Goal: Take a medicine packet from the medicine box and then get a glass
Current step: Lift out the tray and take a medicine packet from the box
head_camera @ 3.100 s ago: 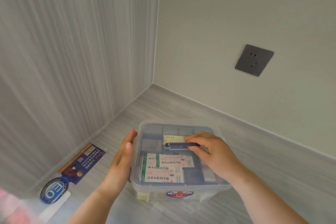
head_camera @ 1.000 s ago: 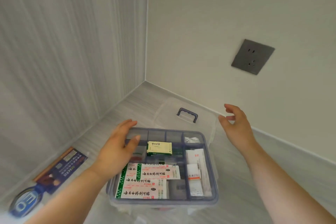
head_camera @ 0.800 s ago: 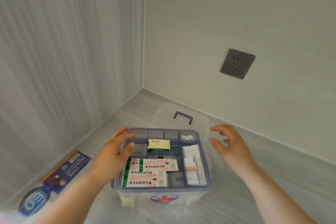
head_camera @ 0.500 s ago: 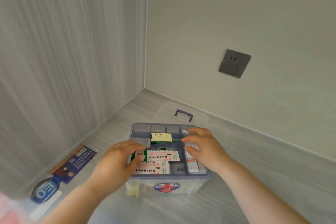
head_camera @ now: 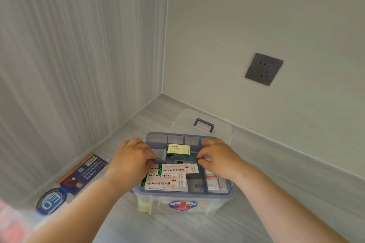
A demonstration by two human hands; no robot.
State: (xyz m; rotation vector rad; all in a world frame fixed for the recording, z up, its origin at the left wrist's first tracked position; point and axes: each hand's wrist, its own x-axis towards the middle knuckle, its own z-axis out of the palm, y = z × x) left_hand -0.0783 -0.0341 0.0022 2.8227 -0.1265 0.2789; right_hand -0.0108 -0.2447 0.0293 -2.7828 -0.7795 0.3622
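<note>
The clear medicine box with a red cross stands on the grey counter, its lid off. Its blue divided tray holds white, green and red plaster packets, a small yellow-green medicine box and more packets at the right. My left hand and my right hand reach over the tray. Each pinches one end of the blue bar across the tray's middle. No glass is in view.
The clear lid with a blue handle lies just behind the box against the wall. A dark blue packet and a round blue label lie at the left. A grey wall socket sits on the right wall.
The lid came off the box and now lies behind it. Both hands then moved in over the open tray and closed on its middle bar.
</note>
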